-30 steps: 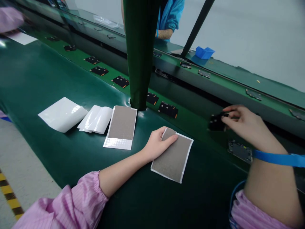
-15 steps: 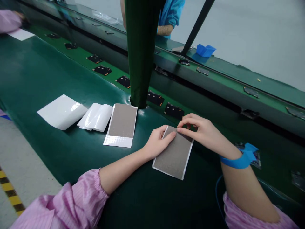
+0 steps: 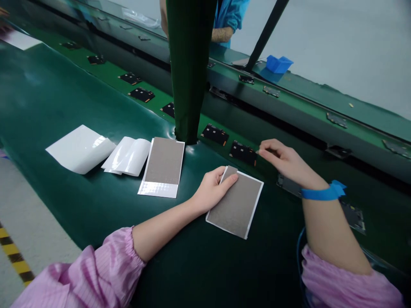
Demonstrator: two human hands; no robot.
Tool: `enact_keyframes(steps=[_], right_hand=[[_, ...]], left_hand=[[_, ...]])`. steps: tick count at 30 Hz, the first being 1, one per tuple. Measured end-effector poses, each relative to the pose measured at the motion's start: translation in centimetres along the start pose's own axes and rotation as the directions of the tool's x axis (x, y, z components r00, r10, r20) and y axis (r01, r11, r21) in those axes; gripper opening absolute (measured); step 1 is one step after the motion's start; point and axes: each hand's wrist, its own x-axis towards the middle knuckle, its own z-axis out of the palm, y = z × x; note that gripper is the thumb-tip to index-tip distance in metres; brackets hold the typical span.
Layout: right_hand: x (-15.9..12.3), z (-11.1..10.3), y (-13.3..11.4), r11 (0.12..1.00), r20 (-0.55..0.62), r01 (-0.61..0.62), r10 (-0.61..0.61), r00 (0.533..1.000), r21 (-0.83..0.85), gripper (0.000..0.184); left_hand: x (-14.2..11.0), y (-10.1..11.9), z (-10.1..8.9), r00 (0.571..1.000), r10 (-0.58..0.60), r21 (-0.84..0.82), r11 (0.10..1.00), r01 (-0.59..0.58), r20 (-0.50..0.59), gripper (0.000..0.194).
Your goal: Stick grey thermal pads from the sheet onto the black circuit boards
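Observation:
My left hand (image 3: pixel 215 188) grips the upper left edge of a grey sheet with a white border (image 3: pixel 239 205), thumb on top. The sheet's upper right corner shows a white notch beside a grey strip. My right hand (image 3: pixel 281 160), with a blue band (image 3: pixel 321 192) on its wrist, is apart from the sheet. Its thumb and fingertips are pinched together beside the right end of a black circuit board (image 3: pixel 243 152). What sits in the pinch is too small to make out. A second grey sheet on white backing (image 3: pixel 165 164) lies left of my left hand.
Glossy white sheets (image 3: pixel 80 149) lie curled on the green mat (image 3: pixel 105 214). A dark green post (image 3: pixel 189 77) rises behind them. Several circuit boards (image 3: pixel 141 94) line the green strip beyond. A blue bin (image 3: pixel 278 64) and a person in blue (image 3: pixel 236 19) are across the line.
My right hand has left the sheet's top edge and moved right and up, its fingers pinched. My left hand still holds the sheet. The boards on the near strip have shifted slightly right.

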Motion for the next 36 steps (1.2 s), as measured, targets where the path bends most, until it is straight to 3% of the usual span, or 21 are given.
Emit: enact_keyframes(steps=[2, 7, 11, 18, 21, 26, 32, 36], right_hand=[[1.3, -0.2, 2.7, 0.996, -0.008, -0.069, 0.069, 0.998, -0.064, 0.05], [3.3, -0.6, 7.3, 0.988, 0.157, -0.134, 0.144, 0.977, -0.073, 0.06], [2.9, -1.4, 8.0, 0.986, 0.253, -0.153, 0.166, 0.953, -0.069, 0.064], [1.7, -1.5, 8.5, 0.976, 0.252, -0.186, 0.21, 0.945, -0.113, 0.064], [1.2, -1.4, 8.7, 0.971, 0.214, -0.195, 0.222, 0.951, -0.141, 0.063], [-0.6, -1.4, 8.8, 0.959, 0.008, -0.276, 0.277, 0.961, -0.069, 0.07], [-3.9, -0.6, 7.8, 0.958, -0.146, -0.259, 0.241, 0.959, -0.12, 0.07], [-5.1, -1.0, 6.6, 0.947, -0.124, -0.318, 0.321, 0.939, 0.049, 0.062]], left_hand=[[0.0, 0.0, 0.0, 1.0, -0.003, 0.012, 1.0, 0.003, 0.001, 0.026], [0.0, 0.0, 0.0, 1.0, 0.003, 0.043, 0.999, -0.003, 0.007, 0.027], [0.0, 0.1, 0.1, 1.0, 0.001, 0.075, 0.997, -0.001, -0.002, 0.025], [0.0, 0.3, 0.2, 1.0, -0.024, 0.067, 0.997, 0.024, -0.008, 0.024], [-0.1, 0.3, 0.2, 0.999, -0.033, 0.06, 0.998, 0.033, 0.002, 0.026], [-0.1, 0.2, 0.1, 1.0, -0.029, 0.068, 0.997, 0.029, -0.003, 0.028], [0.0, 0.0, 0.1, 1.0, -0.007, 0.099, 0.995, 0.008, -0.016, 0.028], [-0.1, -0.1, 0.1, 1.0, -0.006, 0.101, 0.995, 0.008, -0.015, 0.03]])
